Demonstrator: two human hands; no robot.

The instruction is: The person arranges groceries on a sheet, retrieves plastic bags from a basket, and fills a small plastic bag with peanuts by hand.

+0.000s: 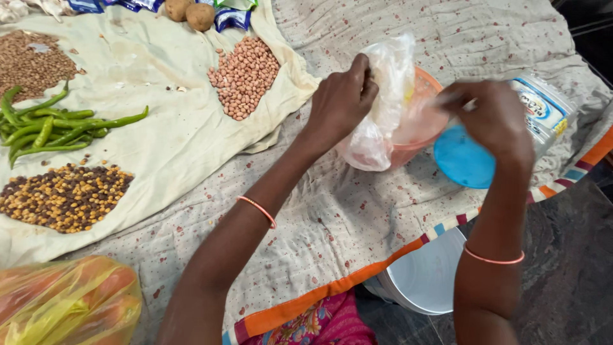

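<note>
A clear plastic bag (383, 108) is pinched by the left hand (341, 102) over an orange tub (418, 131). The right hand (495, 118) is blurred; its grip cannot be told. A blue lid (463, 163) lies just beside.

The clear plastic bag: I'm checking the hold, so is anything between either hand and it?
Nothing visible. The left hand pinches the clear plastic bag directly at its top; the right hand is blurred at its far edge over the orange container.
</note>
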